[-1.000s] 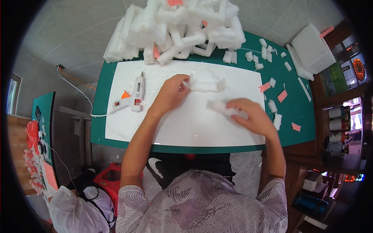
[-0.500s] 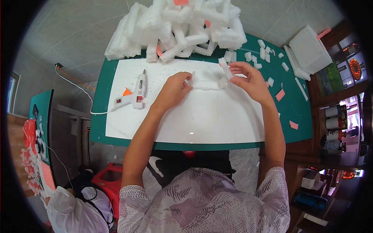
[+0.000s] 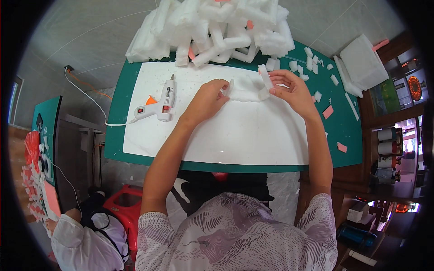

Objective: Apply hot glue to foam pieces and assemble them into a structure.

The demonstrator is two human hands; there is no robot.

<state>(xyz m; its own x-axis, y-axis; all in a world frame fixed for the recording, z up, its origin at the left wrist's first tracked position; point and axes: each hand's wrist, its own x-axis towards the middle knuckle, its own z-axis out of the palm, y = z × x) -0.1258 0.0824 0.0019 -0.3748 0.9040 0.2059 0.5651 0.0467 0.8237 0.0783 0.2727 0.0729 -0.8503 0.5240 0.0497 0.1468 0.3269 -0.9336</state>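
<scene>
Between my hands, over the white sheet (image 3: 217, 140), is a white foam piece (image 3: 246, 95) with upright parts at both ends. My left hand (image 3: 210, 99) is closed on its left upright, a thin strip (image 3: 230, 87). My right hand (image 3: 291, 92) pinches the right upright (image 3: 266, 77) between thumb and fingers; that strip leans and bears a small reddish mark near its top. Whether all the parts are joined I cannot tell. To the left, a white hot glue gun (image 3: 158, 106) lies on the sheet, its nozzle pointing away from me.
A large heap of white foam pieces (image 3: 217, 34) stands at the far edge of the green mat (image 3: 115, 149). Foam scraps (image 3: 309, 61) and pink scraps (image 3: 327, 111) lie to the right. A cord (image 3: 86, 99) trails left from the glue gun. Another person (image 3: 90, 239) is at lower left.
My view has shifted slightly, so the bench appears a little moved. Both hands keep their hold on the foam, and the right-hand strip stands slightly more upright.
</scene>
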